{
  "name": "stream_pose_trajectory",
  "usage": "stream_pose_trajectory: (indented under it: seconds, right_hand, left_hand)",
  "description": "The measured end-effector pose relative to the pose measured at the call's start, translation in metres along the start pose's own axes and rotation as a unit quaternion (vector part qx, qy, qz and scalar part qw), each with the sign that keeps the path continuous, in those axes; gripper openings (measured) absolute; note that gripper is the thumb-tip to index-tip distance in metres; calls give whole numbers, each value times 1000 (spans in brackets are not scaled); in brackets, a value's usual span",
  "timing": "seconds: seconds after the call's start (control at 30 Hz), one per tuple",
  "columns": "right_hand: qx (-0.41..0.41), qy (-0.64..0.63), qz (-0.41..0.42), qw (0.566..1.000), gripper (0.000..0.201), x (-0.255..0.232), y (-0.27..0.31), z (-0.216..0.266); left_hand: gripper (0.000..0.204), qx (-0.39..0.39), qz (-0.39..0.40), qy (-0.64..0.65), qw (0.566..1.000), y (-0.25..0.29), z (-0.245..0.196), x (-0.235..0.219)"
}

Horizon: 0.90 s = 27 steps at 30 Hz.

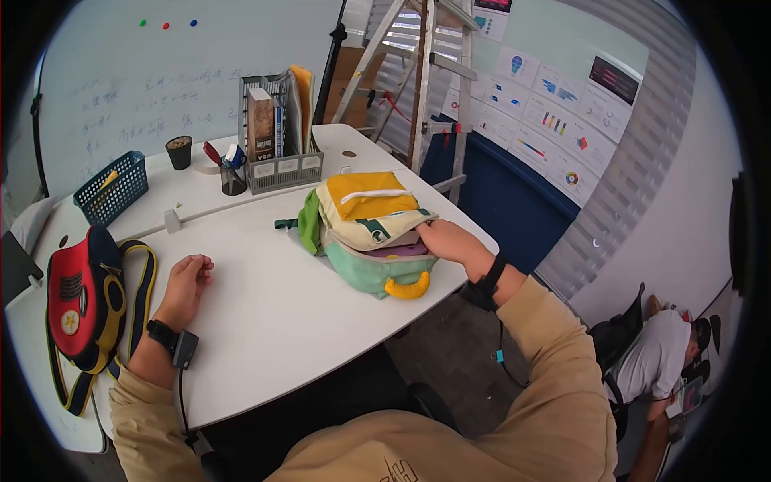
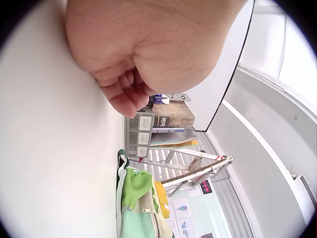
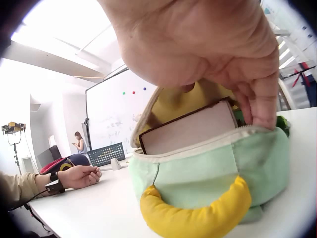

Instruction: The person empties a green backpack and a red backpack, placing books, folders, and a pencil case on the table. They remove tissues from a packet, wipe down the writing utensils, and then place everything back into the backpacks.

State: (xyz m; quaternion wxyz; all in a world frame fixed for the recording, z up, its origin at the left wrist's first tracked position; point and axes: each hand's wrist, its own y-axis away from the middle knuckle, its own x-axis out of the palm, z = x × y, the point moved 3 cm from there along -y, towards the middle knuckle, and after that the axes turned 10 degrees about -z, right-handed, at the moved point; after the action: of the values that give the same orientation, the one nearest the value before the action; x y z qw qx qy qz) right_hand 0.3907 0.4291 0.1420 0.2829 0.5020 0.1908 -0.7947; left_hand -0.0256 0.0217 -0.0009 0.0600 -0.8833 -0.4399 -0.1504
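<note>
A small backpack (image 1: 353,261) in mint green, cream and yellow lies on the white table, its main opening gaping. My right hand (image 1: 451,241) grips it at the right end of that opening, fingers bent at the zipper edge (image 3: 255,130); the thumb is mostly hidden behind the palm in the right wrist view. Inside sits a book-like thing with a pale side and dark edges (image 3: 190,131), its top showing purple in the head view. A padded yellow handle (image 3: 198,213) curves in front. My left hand (image 1: 186,281) rests on the table, fingers loosely curled around nothing.
A red and navy bag (image 1: 76,297) with straps lies left of my left hand. Toward the back stand a teal basket (image 1: 112,193), a potted plant (image 1: 179,153), a pen cup (image 1: 233,177) and a grey file rack (image 1: 285,170) with books. A ladder (image 1: 426,80) stands behind the table.
</note>
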Motion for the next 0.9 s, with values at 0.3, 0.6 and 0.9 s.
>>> stream_pose_trajectory:
  seconds: [0.3,0.6,0.9]
  right_hand:
    - [41,-79,132,987,67,-7,17,44]
    - [152,-210,217,941,83,12,-16,-8]
    - [189,-302,221,908,86,5,-8,5]
  left_hand:
    - [20,-5,5,2,1000,2,-2,1]
    - [21,-7,-2,-5,1000,3,-3,2]
    - [13,353,214,-364,835,92,-60,145]
